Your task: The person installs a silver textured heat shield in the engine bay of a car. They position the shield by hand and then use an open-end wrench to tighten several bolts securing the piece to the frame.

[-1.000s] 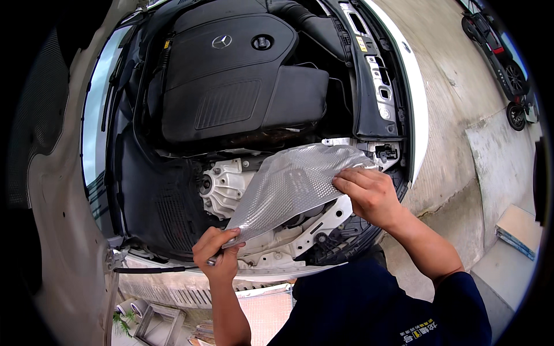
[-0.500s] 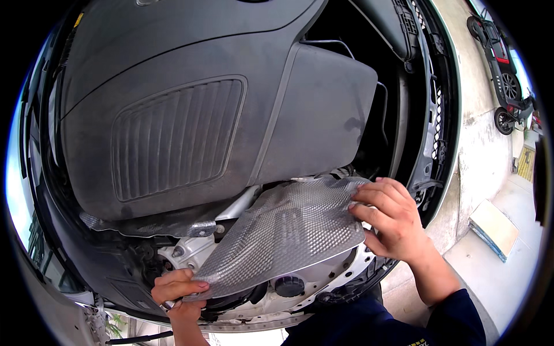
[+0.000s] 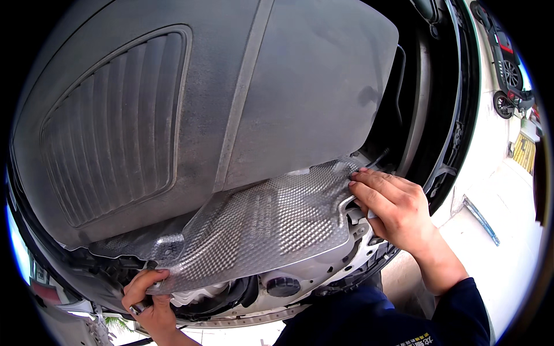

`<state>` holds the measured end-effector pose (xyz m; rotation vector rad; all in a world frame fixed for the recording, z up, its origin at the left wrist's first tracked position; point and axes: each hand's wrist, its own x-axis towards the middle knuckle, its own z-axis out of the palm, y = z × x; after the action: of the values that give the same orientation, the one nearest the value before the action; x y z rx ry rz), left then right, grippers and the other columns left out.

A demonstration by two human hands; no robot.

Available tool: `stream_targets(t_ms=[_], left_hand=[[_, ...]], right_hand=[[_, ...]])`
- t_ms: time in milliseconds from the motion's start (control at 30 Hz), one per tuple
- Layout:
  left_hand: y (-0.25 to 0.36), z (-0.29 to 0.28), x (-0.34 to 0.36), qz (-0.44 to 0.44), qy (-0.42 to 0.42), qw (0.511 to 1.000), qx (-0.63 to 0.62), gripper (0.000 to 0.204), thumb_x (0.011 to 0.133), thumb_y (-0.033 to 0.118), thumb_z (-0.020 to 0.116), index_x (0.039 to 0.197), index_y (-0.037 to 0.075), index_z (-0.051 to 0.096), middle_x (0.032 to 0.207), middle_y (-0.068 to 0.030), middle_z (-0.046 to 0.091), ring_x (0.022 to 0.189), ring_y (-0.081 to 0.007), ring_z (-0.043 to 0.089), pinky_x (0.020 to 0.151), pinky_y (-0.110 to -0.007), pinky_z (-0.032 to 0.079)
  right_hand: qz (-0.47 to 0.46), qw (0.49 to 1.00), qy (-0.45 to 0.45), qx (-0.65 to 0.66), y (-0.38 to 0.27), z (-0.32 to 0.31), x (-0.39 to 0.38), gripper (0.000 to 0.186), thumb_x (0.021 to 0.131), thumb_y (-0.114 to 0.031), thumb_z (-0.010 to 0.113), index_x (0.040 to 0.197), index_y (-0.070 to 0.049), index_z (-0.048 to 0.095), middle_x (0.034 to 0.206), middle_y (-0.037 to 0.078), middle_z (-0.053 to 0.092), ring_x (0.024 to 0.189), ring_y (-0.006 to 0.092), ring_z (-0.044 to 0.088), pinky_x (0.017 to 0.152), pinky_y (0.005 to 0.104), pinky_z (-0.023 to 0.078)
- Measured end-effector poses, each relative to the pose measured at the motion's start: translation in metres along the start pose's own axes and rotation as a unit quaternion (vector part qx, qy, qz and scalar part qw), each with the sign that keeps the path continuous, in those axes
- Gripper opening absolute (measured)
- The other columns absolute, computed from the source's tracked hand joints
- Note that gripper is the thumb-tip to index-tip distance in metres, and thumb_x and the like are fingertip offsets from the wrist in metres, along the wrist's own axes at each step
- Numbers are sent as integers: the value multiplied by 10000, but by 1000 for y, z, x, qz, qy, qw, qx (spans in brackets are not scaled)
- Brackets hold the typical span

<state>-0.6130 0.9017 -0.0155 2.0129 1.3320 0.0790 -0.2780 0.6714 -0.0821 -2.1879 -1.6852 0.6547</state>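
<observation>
A silver dimpled metal heat shield [image 3: 259, 228] lies slanted along the near edge of the dark grey engine cover [image 3: 311, 86]. My left hand [image 3: 147, 303] pinches its near left corner, fingertips on top and thumb below. Something small and shiny shows against that hand's lower fingers; I cannot tell whether it is a ring or a tool. At the shield's right end my right hand [image 3: 395, 207] is closed on the edge, with fingers over the top and thumb hidden underneath. Next to the left corner, a raised silver tab [image 3: 168, 247] adjoins another stretch of dimpled metal under the cover.
Below the shield are a round black cap [image 3: 283, 286] and a pale body panel with holes [image 3: 340, 265]. A dark gap with a thin bent rod [image 3: 399, 86] lies right of the cover. Farther right, a parked vehicle [image 3: 508, 63] stands on pale ground.
The shield has tilted and moved in against the engine cover, covering the bracket seen before at its left. Both hands keep hold of it. My view has moved closer to the cover.
</observation>
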Motion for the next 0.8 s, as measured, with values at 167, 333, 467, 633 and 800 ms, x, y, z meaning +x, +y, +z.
stream_targets(t_ms=[167,333,467,633,800], left_hand=[[-12,6,-2,18,14,1000,4,613,859,575,699,1020,-15,661,974,-70,600,649,-75,492,534,-216,355],[9,11,-1,-49,-68,996,-24,490,858,502,718,973,30,657,966,-83,682,964,-201,569,907,-340,414],[1,19,-3,-63,-33,996,-55,491,861,513,716,979,38,677,955,-90,678,933,-174,559,863,-327,416],[25,19,-8,-159,-44,979,-122,480,863,511,718,976,46,678,951,-84,671,870,-137,562,813,-295,421],[15,36,-14,-51,2,986,-161,494,891,455,715,1006,-9,592,737,-25,538,584,-60,419,544,-238,294]], right_hand=[[21,1000,-11,3,-1,1,4,383,706,-4,660,1088,-31,658,1109,129,692,1059,281,684,844,360,583],[49,994,-91,-46,0,3,9,330,784,-18,621,1113,-20,652,1160,144,686,1116,291,661,904,350,568],[46,994,-89,-32,4,2,10,333,782,-20,626,1113,-20,652,1159,143,686,1112,288,663,918,352,563],[47,996,-71,-28,3,7,17,310,771,5,627,1078,-9,666,1126,156,695,1093,306,668,922,366,559],[64,997,-22,-42,1,-3,7,342,710,76,629,1046,16,656,1113,169,695,1093,334,665,929,394,556]])
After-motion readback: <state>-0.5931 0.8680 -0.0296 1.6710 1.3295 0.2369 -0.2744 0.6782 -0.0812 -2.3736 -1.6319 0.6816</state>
